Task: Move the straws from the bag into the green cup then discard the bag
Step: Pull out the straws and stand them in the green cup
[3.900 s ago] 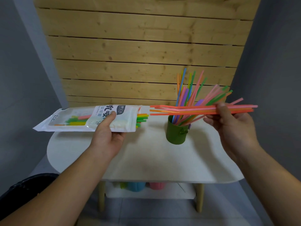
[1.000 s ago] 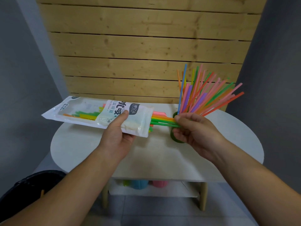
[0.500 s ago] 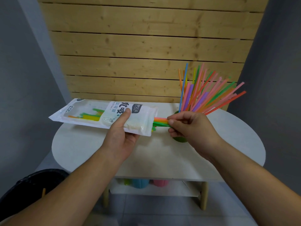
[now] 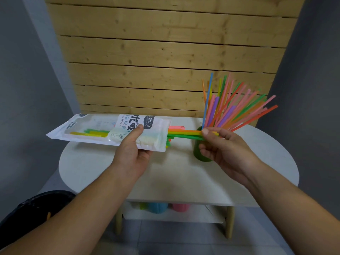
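The left hand (image 4: 131,153) grips the bag (image 4: 110,132) above the white table (image 4: 165,173), thumb pressed on its printed face; the bag lies nearly level, long axis left to right, open mouth toward the green cup (image 4: 199,153). The right hand (image 4: 220,148) pinches a bundle of straws (image 4: 184,134) (green, yellow, orange) jutting horizontally from that mouth. More straws (image 4: 233,109) fan upward and rightward out of the cup.

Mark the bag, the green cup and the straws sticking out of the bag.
bag (image 4: 95,124): head view, clear window.
green cup (image 4: 196,146): head view, left wall.
straws sticking out (image 4: 184,134): head view, stretch beyond bag mouth.
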Motion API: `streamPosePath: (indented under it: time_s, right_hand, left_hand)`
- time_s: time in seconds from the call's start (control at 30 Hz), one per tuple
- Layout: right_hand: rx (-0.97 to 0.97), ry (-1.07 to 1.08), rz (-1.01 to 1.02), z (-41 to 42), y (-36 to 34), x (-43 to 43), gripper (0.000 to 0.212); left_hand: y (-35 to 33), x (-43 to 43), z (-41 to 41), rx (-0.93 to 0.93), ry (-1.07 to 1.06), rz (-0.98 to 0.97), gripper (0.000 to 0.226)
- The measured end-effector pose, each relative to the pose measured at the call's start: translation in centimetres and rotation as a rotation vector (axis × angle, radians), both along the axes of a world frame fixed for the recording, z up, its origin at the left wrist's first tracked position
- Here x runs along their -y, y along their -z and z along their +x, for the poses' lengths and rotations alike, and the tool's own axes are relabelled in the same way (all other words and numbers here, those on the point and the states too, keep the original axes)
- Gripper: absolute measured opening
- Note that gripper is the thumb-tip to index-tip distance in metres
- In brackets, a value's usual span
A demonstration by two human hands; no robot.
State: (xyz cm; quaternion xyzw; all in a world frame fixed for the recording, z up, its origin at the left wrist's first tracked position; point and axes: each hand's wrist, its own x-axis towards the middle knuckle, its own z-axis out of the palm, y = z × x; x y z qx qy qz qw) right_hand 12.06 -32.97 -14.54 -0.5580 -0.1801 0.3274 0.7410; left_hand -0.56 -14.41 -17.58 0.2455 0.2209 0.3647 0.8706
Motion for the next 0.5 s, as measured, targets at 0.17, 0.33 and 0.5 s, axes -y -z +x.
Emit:
streamPosePath:
  time_s: [0.17, 0.33, 0.5]
  right_hand:
    - [0.052, -0.058, -0.084, -1.6, 1.4, -0.8, 0.064]
    - [0.173, 0.028, -0.156, -3.9, 2.1, -2.8, 0.053]
    - [0.005, 0.194, 0.092, -3.6, 1.0, -4.0, 0.022]
  left_hand:
    - [-0.3, -0.1, -0.1, 0.025, -0.016, -0.008, 0.036]
    - [-0.1, 0.1, -0.2, 0.015, 0.003, -0.009, 0.032]
    - [0.0, 0.3, -0.2, -0.001, 0.001, -0.013, 0.032]
